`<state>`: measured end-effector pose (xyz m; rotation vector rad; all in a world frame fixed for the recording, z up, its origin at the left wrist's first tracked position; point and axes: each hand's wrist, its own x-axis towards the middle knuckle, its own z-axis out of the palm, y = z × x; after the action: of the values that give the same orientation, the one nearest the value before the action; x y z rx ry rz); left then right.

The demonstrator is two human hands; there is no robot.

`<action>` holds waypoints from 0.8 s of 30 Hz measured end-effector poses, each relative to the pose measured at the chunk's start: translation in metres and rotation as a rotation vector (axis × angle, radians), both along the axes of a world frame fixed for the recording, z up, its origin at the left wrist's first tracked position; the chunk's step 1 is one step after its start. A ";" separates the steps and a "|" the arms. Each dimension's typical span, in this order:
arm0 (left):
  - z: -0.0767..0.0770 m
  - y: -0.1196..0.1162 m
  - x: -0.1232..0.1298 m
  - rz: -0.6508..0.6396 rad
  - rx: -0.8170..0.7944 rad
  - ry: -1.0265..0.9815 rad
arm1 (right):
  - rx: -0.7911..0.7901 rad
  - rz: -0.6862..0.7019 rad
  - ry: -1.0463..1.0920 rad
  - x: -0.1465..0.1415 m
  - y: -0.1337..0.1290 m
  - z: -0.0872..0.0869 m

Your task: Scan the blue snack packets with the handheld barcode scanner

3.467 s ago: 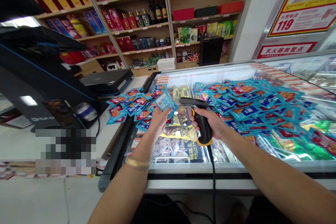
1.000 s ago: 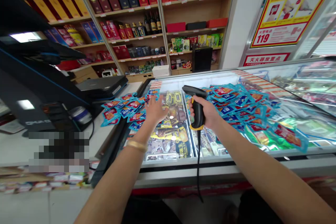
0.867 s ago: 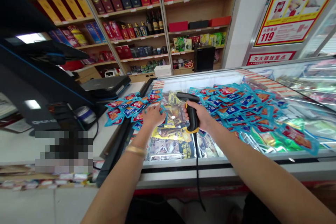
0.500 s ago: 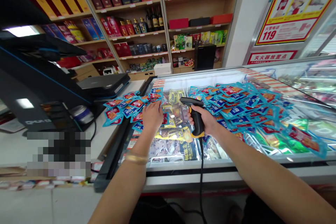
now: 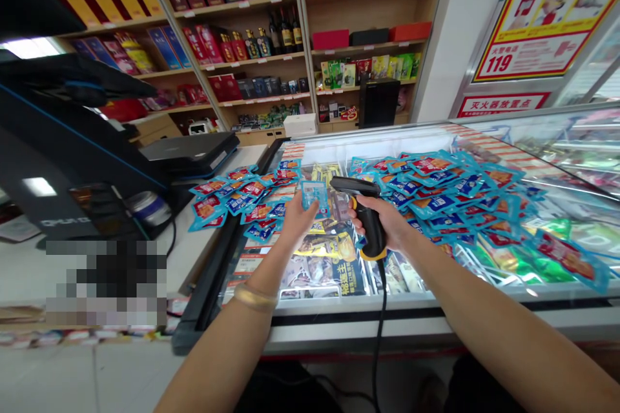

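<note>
My left hand point(image 5: 300, 214) is closed on a small blue snack packet point(image 5: 314, 197), its pale printed back turned up, above the glass top of the freezer. My right hand point(image 5: 380, 221) is wrapped round the handle of a black and yellow barcode scanner point(image 5: 371, 222), whose head points left, close to the packet. A loose pile of blue and red snack packets point(image 5: 237, 197) lies left of my left hand. Beyond my right hand spreads a larger heap of like packets point(image 5: 445, 187). The scanner's cable point(image 5: 380, 335) hangs down over the freezer's front edge.
The glass-topped freezer point(image 5: 402, 302) holds wrapped frozen goods. A black point-of-sale machine point(image 5: 97, 161) and a white counter point(image 5: 194, 251) stand at the left. Shelves point(image 5: 242, 10) of boxes and bottles rise behind. One packet point(image 5: 571, 258) lies apart at the right.
My left hand has lifted a snack packet from the left pile and moved right, turning its back up. The scanner in my right hand has tilted slightly and stays near the same place.
</note>
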<state>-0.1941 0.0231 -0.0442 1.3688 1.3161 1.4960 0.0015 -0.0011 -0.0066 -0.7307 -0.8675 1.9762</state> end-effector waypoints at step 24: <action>0.010 -0.005 0.005 0.004 0.179 0.382 | -0.019 -0.010 0.061 0.005 0.000 0.009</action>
<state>-0.1895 0.0177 -0.0341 1.8376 1.4378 1.4277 0.0069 -0.0012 0.0029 -0.6806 -0.8078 1.9903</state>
